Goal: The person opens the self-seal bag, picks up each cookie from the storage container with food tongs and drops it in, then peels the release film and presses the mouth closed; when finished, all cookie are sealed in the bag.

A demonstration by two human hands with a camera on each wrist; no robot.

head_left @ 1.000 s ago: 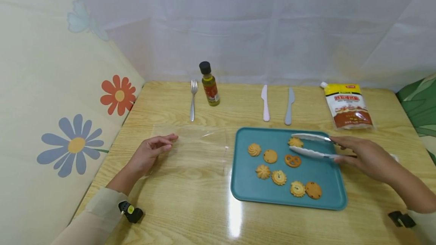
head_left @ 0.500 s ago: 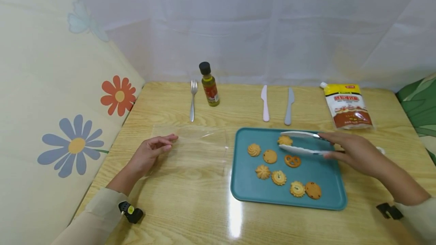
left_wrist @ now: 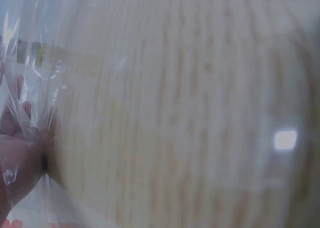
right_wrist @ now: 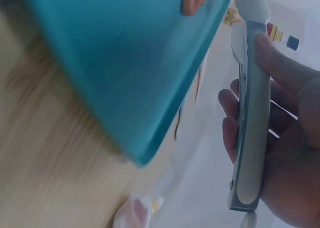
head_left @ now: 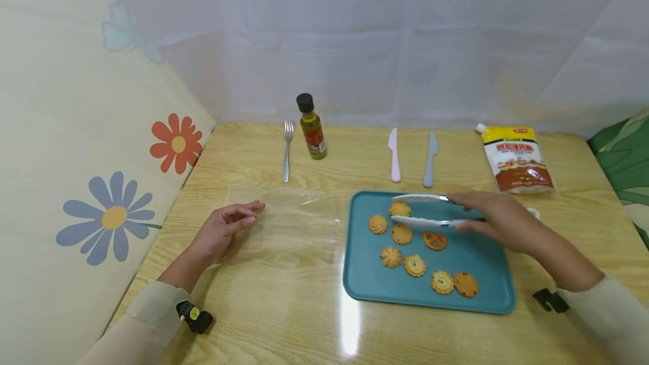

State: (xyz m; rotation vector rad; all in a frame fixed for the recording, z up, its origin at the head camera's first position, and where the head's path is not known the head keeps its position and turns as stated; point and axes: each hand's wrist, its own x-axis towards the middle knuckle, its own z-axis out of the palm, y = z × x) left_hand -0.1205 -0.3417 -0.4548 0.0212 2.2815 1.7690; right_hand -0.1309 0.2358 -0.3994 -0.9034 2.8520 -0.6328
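Eight cookies (head_left: 414, 265), one gripped by tongs (head_left: 423, 210), over one tray (head_left: 481, 292).

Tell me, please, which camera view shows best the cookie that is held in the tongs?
The head view. There the cookie sits plainly between the tips of the tongs, held by the right hand over the teal tray. The right wrist view shows only the tongs' handle and the tray's edge, not this cookie. The left wrist view shows none of it.

Two bare hands, long beige sleeves.
Small black device strapped at each wrist; left one (head_left: 195, 315) has a yellow dot.
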